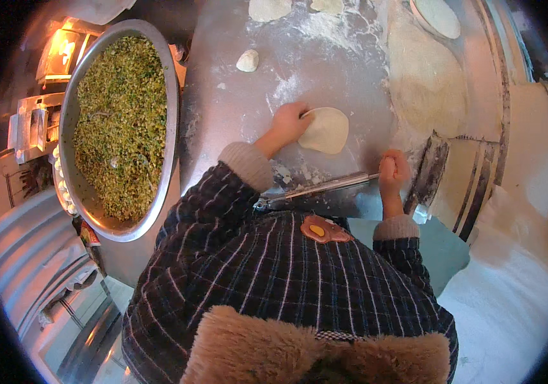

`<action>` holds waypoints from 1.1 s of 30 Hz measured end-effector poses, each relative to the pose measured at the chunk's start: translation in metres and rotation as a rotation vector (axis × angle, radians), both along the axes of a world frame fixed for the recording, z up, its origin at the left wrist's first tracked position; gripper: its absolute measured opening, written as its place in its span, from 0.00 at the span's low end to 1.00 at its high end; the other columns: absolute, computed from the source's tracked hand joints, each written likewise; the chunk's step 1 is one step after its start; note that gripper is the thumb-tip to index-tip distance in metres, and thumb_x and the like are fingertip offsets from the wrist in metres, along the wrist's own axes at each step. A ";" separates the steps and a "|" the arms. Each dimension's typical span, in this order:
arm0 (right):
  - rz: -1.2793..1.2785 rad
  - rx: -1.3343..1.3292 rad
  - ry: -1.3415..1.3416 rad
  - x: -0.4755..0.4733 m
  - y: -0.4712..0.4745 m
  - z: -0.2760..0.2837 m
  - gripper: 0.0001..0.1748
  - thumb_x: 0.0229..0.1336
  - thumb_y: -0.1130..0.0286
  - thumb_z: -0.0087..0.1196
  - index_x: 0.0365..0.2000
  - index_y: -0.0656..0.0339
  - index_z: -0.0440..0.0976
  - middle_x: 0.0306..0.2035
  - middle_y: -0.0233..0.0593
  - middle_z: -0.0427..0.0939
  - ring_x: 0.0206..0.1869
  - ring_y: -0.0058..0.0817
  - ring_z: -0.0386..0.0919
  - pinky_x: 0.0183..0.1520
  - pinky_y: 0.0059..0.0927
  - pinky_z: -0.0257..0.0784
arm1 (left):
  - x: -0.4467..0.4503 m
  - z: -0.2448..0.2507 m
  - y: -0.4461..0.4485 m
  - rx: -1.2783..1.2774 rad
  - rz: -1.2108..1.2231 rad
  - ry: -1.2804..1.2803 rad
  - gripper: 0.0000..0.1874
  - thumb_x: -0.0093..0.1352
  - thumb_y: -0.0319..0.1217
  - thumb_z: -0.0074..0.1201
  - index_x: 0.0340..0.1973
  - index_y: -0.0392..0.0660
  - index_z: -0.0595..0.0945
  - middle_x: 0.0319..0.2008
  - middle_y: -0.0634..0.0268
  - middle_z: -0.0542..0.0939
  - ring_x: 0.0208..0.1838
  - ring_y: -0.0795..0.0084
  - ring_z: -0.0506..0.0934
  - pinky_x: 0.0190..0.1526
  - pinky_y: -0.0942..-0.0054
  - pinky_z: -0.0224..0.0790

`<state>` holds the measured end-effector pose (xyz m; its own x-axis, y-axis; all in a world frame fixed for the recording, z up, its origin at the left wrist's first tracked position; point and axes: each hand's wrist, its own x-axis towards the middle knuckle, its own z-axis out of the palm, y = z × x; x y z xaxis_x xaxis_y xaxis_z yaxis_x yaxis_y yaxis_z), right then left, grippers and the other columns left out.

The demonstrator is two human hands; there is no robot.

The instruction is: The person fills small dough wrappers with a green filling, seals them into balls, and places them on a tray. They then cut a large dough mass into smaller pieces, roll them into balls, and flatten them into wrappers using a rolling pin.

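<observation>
My left hand [289,126] grips the left edge of a flat, roundish dough wrapper [326,131] that lies over the floured metal worktop [226,110]. To the right, near the worktop's front edge, my right hand [393,169] is curled with its fingers folded in; whether it holds something, such as the end of the thin rod beside it, cannot be told. A small dough ball [247,61] sits further back on the left. At the far edge of view lie two more pieces of dough, one of them a pale flattened piece [269,8].
A large steel basin [174,158] of chopped green filling [120,125] stands at the left. Loose flour [327,29] covers the back of the worktop. A round white container [439,18] stands back right. A long narrow bar [322,186] runs along the front edge, close to my body.
</observation>
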<state>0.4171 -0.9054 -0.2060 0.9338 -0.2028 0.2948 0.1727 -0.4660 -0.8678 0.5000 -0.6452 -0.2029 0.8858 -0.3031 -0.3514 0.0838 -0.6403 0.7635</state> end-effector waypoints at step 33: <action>-0.065 -0.001 0.209 -0.063 -0.024 0.002 0.07 0.50 0.78 0.46 0.27 0.62 0.76 0.24 0.38 0.77 0.23 0.26 0.72 0.28 0.26 0.67 | 0.011 0.001 -0.030 -0.165 0.144 -0.150 0.18 0.62 0.43 0.60 0.37 0.41 0.83 0.31 0.59 0.83 0.33 0.62 0.81 0.37 0.62 0.73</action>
